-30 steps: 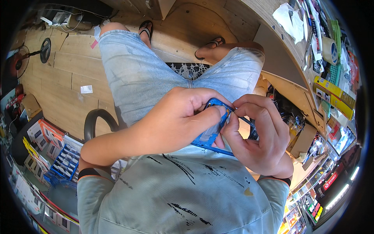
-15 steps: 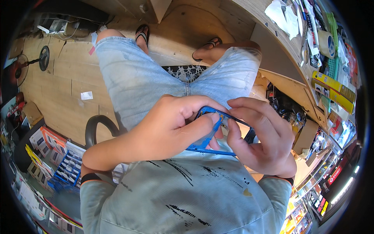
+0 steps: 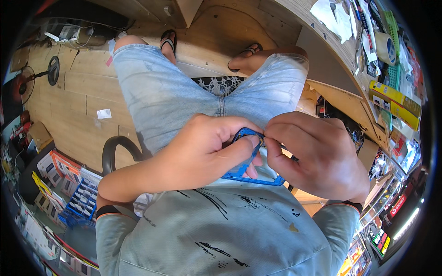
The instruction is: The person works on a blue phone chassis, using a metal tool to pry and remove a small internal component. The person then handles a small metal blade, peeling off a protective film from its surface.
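Observation:
A blue phone frame (image 3: 251, 180) with an open middle is held over my lap, in front of my shirt. My left hand (image 3: 202, 145) grips its left end, thumb on the face and fingers wrapped behind and under it. My right hand (image 3: 317, 154) is closed in a pinch at the frame's upper edge, close to my left fingertips. Whatever lies between the right thumb and fingers is hidden. That hand also covers much of the frame's right part.
A wooden workbench (image 3: 317, 37) at upper right carries scissors, a tape roll (image 3: 386, 48) and a yellow box (image 3: 395, 105). A black curved armrest (image 3: 110, 154) stands left of my lap. Boxed goods and a blue divided tray (image 3: 85, 195) sit at lower left; a fan (image 3: 27, 83) stands farther left.
My right hand has closed from spread, bent fingers into a tight pinch at the frame's upper edge, and its wrist has swung right. My left hand keeps nearly the same hold.

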Action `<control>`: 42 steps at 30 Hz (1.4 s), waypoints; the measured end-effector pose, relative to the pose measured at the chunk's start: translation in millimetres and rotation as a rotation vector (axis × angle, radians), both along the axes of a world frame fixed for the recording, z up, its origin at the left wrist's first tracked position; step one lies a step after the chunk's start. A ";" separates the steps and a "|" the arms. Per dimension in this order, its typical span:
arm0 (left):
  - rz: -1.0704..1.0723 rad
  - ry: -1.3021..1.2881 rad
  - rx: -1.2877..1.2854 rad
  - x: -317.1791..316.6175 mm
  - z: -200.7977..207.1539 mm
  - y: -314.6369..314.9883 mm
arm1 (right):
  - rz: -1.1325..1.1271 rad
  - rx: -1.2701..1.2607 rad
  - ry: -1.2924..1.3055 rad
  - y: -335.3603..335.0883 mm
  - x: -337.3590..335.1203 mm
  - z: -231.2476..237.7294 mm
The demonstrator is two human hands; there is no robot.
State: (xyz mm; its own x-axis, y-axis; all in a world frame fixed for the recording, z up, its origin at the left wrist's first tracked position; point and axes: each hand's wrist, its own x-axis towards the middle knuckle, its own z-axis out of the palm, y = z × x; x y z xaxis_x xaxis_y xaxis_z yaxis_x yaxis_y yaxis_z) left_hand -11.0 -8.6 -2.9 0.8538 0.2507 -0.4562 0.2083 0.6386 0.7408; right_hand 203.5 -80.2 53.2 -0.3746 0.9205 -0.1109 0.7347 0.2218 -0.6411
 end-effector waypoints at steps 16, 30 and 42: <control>0.016 0.013 -0.079 3.6 -1.4 3.0 | 0.058 0.102 -0.111 6.2 -3.8 1.7; 0.091 -0.054 -0.218 3.6 -5.5 2.5 | 0.040 0.378 -0.191 -17.5 -8.1 -10.2; 0.129 -0.024 0.022 0.4 -5.6 -3.5 | 0.019 0.417 -0.214 -18.5 -13.4 -10.9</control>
